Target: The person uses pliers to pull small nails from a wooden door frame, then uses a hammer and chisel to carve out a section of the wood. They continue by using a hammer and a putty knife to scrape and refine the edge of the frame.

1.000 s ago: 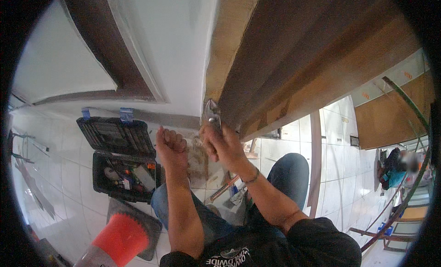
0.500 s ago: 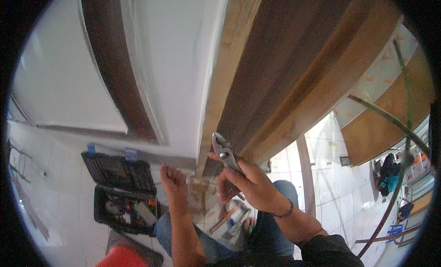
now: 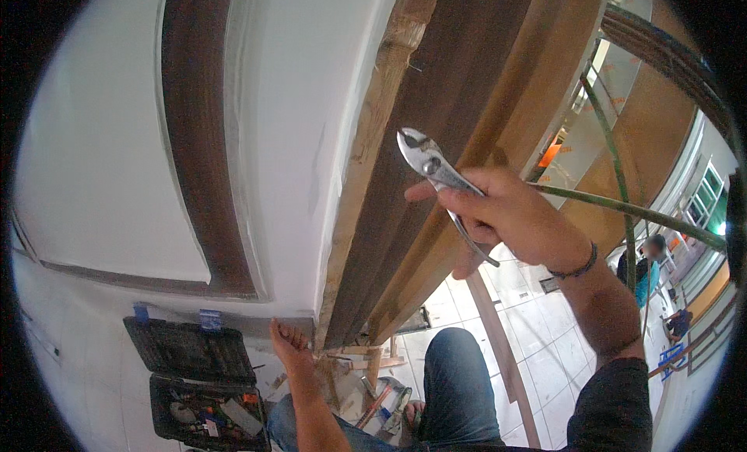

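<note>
My right hand [image 3: 523, 218] grips a pair of metal slip-joint pliers [image 3: 433, 167], held up in front of a dark brown wooden frame [image 3: 455, 78]. The jaws point to the upper left, and no object shows between them. Along the frame's left edge runs a rough, pale wood strip [image 3: 366, 133]. A small thin piece juts out near the strip's upper part, too small to name. Lower down, my left hand [image 3: 291, 345] is curled closed beside the foot of the white wall [image 3: 284, 141]; whatever its fingers may hold is hidden.
An open black toolbox [image 3: 206, 405] full of tools stands on the tiled floor at lower left. Wood scraps and a clear bag [image 3: 377, 405] lie by my legs. Green poles [image 3: 630, 211] cross at right, with a person [image 3: 654, 254] farther off.
My right hand has risen to the right with the pliers, higher along the brown frame. My left hand sits lower in the view, still curled. The view has shifted.
</note>
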`<state>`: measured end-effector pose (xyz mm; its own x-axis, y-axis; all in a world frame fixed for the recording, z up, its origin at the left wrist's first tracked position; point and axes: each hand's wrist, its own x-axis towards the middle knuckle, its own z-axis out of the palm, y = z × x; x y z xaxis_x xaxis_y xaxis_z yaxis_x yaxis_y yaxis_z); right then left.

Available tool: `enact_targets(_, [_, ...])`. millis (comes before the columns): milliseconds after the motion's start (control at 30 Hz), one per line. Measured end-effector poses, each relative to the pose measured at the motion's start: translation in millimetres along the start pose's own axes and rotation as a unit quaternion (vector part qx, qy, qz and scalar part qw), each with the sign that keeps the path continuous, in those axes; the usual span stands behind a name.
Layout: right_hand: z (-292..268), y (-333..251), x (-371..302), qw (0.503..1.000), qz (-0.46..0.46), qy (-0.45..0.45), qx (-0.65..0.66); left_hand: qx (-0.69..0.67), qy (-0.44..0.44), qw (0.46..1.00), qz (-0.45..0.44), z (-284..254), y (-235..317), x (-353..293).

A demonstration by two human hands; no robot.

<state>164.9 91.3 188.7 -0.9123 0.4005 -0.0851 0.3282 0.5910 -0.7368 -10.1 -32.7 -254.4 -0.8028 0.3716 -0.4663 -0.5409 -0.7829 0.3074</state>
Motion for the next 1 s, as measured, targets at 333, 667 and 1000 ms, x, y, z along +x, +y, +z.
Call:
enact_targets(333, [5.4,-52.1,1.7,0.997,0.01,-0.001,-0.073,0.014,0.016,1.0,0.007,-0.9,-3.0,5.3])
enact_targets(667, [6.9,-72.1,-4.6,0.986,0.079,0.023,-0.144,0.002,-0.016,1.0,-0.005,-11.9,-2.6,9.6])
enact_targets(1000, [6.7,-75.8,-5.9,0.982,0.06,0.005,-0.177,-0.01,-0.024,1.0,-0.005,-6.0,-5.8,6.5])
